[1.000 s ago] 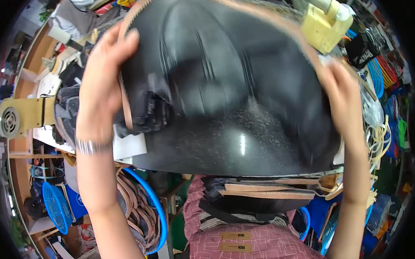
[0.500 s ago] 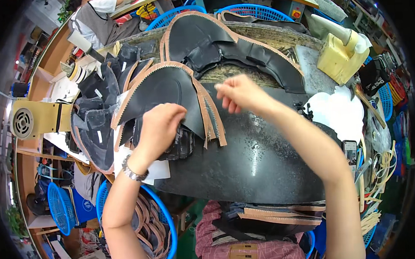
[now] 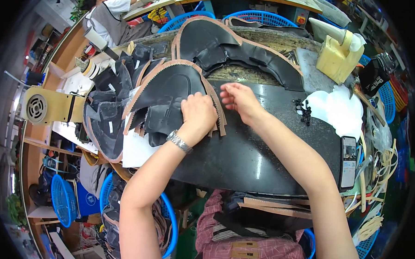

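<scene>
In the head view, a black leather piece with tan zigzag edging (image 3: 169, 92) is pressed flat on the dark work slab (image 3: 245, 151) by the left hand (image 3: 198, 113), fingers curled. Just right of it, the right hand (image 3: 237, 100) is held half-open at the edging strips (image 3: 220, 115); whether anything is pinched cannot be told.

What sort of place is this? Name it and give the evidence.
Probably a shoe or leather-goods workshop. Stacks of cut black leather pieces with tan zigzag edges cover a dark work slab, the left hand presses one stack, and blue baskets and a yellowish glue jug stand around.
</scene>
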Tool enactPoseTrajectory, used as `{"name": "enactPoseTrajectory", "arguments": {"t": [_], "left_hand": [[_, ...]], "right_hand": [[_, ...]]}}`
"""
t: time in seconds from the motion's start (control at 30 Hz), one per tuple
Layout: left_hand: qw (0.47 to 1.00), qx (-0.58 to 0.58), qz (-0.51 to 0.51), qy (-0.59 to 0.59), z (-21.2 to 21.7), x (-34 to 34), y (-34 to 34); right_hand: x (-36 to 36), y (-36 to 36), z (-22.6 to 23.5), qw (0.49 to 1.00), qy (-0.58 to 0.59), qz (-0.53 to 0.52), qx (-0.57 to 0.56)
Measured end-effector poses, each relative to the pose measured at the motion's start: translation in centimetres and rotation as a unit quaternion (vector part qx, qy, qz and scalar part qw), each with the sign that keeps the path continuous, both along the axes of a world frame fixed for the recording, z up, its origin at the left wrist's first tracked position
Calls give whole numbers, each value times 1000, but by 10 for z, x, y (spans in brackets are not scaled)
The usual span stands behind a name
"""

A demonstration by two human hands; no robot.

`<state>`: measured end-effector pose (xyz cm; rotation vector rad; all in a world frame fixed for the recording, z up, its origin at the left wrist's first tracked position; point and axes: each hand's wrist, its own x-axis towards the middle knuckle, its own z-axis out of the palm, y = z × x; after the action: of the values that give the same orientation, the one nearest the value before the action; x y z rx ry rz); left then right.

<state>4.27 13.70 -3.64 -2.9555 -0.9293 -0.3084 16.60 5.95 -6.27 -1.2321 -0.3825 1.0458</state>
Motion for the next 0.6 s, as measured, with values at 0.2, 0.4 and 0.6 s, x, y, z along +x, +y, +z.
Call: {"name": "enactPoseTrajectory", "arguments": {"t": [0.2,0.4,0.6], "left_hand": [[605,-761,-47,-229,58,-22,-37],[485,-837,-108,-227,9,-16,-107],[382,-901,-68,-192,-12,-4,-140]], "right_hand": [[-29,-80,36,992,71,94,50],[-26,-184,35,999,22,-18,-34],[-1,-242,-8,950,-254,-18,-182]]}}
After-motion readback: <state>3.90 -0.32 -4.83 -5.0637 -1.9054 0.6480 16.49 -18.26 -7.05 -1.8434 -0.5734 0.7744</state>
